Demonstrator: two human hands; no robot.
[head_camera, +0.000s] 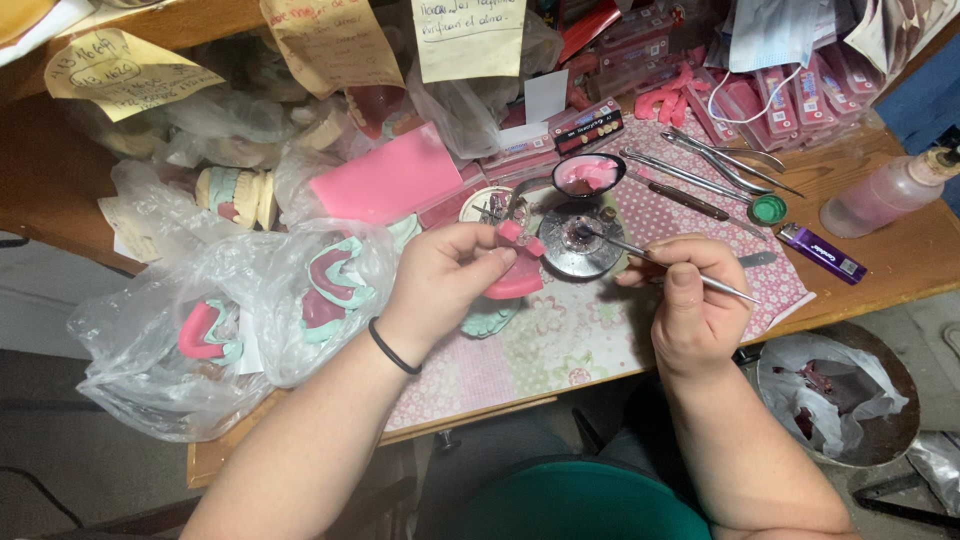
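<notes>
Head view: left hand grips pink wax rim; right hand clamps metal tool.

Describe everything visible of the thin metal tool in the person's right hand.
The metal tool is a slim, silvery rod, straight and bare of any grip. The right hand pinches it near its middle like a pen. It lies slanted: its rear end juts out past the hand to the right, while its fine tip reaches left over the round metal burner. Whether the tip touches it cannot be told. The left hand, beside it, holds a pink wax piece.
</notes>
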